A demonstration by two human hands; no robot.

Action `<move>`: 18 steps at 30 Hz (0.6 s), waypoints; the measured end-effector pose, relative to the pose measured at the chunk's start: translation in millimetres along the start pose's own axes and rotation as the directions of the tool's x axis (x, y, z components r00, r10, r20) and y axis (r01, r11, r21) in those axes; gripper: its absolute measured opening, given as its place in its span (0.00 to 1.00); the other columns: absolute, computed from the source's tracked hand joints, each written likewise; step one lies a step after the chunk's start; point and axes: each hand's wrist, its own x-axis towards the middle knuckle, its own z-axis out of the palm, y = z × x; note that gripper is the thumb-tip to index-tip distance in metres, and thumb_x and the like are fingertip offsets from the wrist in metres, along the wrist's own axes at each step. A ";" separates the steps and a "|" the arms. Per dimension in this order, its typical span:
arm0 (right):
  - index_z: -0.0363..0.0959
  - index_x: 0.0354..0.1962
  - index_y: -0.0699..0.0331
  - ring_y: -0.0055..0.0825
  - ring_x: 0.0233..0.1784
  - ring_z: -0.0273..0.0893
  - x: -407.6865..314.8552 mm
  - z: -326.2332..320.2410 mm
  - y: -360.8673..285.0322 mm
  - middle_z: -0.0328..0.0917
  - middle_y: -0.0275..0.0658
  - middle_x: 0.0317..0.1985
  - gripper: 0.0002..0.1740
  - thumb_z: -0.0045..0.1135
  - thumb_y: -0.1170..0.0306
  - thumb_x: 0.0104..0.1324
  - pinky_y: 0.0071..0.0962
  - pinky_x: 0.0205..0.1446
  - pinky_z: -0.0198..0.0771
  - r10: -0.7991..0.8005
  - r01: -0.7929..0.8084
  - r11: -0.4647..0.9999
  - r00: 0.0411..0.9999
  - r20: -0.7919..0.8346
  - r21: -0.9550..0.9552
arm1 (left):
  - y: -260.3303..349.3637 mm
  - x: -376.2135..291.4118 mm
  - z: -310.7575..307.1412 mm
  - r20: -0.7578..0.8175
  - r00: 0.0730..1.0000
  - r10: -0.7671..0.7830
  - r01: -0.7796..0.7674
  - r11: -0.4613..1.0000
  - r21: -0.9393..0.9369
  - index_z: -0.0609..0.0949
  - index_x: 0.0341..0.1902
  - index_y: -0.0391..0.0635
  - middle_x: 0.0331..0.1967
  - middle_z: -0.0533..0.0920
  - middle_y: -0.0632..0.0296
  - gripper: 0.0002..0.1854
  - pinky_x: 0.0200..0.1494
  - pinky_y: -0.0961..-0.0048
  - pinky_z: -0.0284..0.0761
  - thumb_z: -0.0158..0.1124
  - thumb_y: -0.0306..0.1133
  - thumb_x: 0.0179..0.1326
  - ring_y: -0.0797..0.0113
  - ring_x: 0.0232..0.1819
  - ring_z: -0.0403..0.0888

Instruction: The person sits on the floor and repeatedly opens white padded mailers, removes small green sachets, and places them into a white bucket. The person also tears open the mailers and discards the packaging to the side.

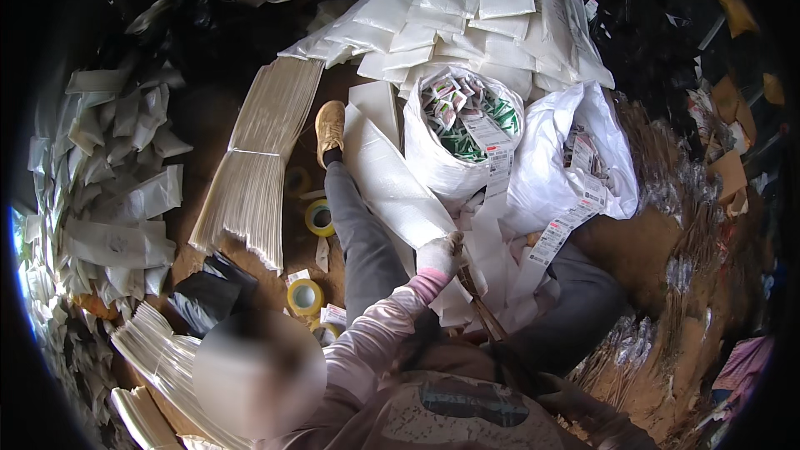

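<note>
My left hand point(439, 254), in a pale knit glove with a pink cuff, is closed around several thin brown stems point(482, 312) that run down towards my lap. Its fingers also meet the lower end of a long white padded mailer point(400, 181), which lies slanting beside my outstretched leg point(365, 244). Whether they pinch the mailer too is hidden. Low at the right, my right hand point(555, 389) is in shadow near my bent leg, and its fingers are unclear. Loose white paper strips point(494, 262) lie between my legs.
Ahead stand a white sack point(437, 165) of small printed packets and another white sack point(537, 162) trailing printed labels. Filled mailers point(431, 19) are piled behind. Tied mailer bundles point(256, 162) and tape rolls point(305, 297) lie left; plastic-wrapped stems point(675, 287) lie right.
</note>
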 end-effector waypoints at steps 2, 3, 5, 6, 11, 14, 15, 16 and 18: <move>0.68 0.48 0.74 0.21 0.31 0.73 0.0 11.0 -1.3 0.76 0.37 0.33 0.22 0.53 0.74 0.56 0.20 0.35 0.69 0.160 -0.151 0.974 0.986 -0.043 0.169 | -9.8 -6.9 -2.6 0.038 0.999 0.010 -0.011 0.999 0.032 0.76 0.45 0.52 0.27 0.81 0.54 0.14 0.35 0.58 0.75 0.56 0.40 0.55 0.52 0.32 0.81; 0.69 0.47 0.74 0.21 0.31 0.73 3.7 15.1 -0.1 0.76 0.37 0.32 0.20 0.53 0.74 0.56 0.20 0.34 0.69 0.100 -0.084 0.983 0.990 -0.096 0.161 | -8.0 -9.5 -5.2 0.085 0.996 0.004 -0.010 0.997 0.078 0.76 0.44 0.52 0.26 0.81 0.54 0.13 0.34 0.58 0.75 0.55 0.40 0.56 0.52 0.31 0.81; 0.72 0.44 0.74 0.21 0.29 0.72 12.8 23.6 0.1 0.76 0.37 0.31 0.18 0.53 0.73 0.56 0.21 0.32 0.68 -0.023 0.049 0.990 0.980 -0.195 0.133 | -0.9 -21.0 -10.5 0.176 0.984 -0.019 -0.012 0.985 0.172 0.77 0.44 0.52 0.26 0.81 0.54 0.12 0.33 0.58 0.75 0.52 0.39 0.58 0.52 0.30 0.81; 0.72 0.41 0.74 0.20 0.29 0.72 28.2 23.3 4.7 0.76 0.36 0.30 0.16 0.52 0.73 0.57 0.21 0.31 0.68 -0.103 0.128 0.985 0.974 -0.201 0.118 | 4.4 -26.0 -9.3 0.200 0.980 -0.011 -0.029 0.980 0.198 0.77 0.44 0.52 0.25 0.81 0.54 0.12 0.33 0.57 0.75 0.51 0.39 0.58 0.52 0.30 0.81; 0.74 0.31 0.70 0.18 0.21 0.70 99.5 40.2 -63.2 0.72 0.35 0.22 0.09 0.48 0.72 0.60 0.19 0.22 0.64 -0.280 0.291 0.948 0.955 -0.101 0.125 | 41.6 -55.8 -8.4 0.110 0.933 0.344 -0.353 0.933 0.073 0.76 0.42 0.51 0.25 0.79 0.56 0.11 0.30 0.60 0.74 0.51 0.33 0.55 0.53 0.28 0.79; 0.73 0.35 0.68 0.24 0.20 0.71 177.1 54.5 -109.4 0.74 0.39 0.24 0.08 0.48 0.73 0.61 0.23 0.20 0.64 -0.401 0.409 0.912 0.906 -0.140 0.038 | 64.9 -72.0 -27.1 0.014 0.902 0.432 -0.432 0.902 0.002 0.76 0.41 0.50 0.21 0.78 0.58 0.08 0.25 0.62 0.74 0.54 0.30 0.56 0.55 0.23 0.78; 0.73 0.37 0.68 0.26 0.25 0.73 217.0 56.3 -111.5 0.75 0.41 0.28 0.09 0.48 0.72 0.62 0.26 0.25 0.67 -0.453 0.468 0.877 0.881 -0.140 0.108 | 62.7 -71.0 -27.6 -0.005 0.932 0.363 -0.361 0.927 0.102 0.78 0.41 0.50 0.22 0.79 0.58 0.09 0.26 0.64 0.75 0.54 0.30 0.57 0.56 0.23 0.79; 0.72 0.39 0.68 0.28 0.31 0.75 195.4 63.6 -130.7 0.75 0.40 0.32 0.09 0.48 0.73 0.63 0.29 0.34 0.71 -0.461 0.435 0.824 0.887 -0.016 0.364 | 48.2 -67.2 -33.5 -0.081 0.947 0.312 -0.311 0.950 0.015 0.79 0.44 0.51 0.24 0.81 0.58 0.12 0.27 0.67 0.76 0.54 0.29 0.57 0.57 0.23 0.80; 0.69 0.45 0.67 0.29 0.37 0.76 178.0 72.2 -146.1 0.75 0.39 0.38 0.12 0.48 0.73 0.64 0.30 0.42 0.74 -0.447 0.247 0.690 0.885 0.131 0.680 | 33.3 -61.5 -47.9 -0.076 0.980 0.181 -0.184 0.983 -0.023 0.78 0.48 0.50 0.28 0.82 0.55 0.16 0.34 0.67 0.77 0.55 0.27 0.55 0.57 0.30 0.81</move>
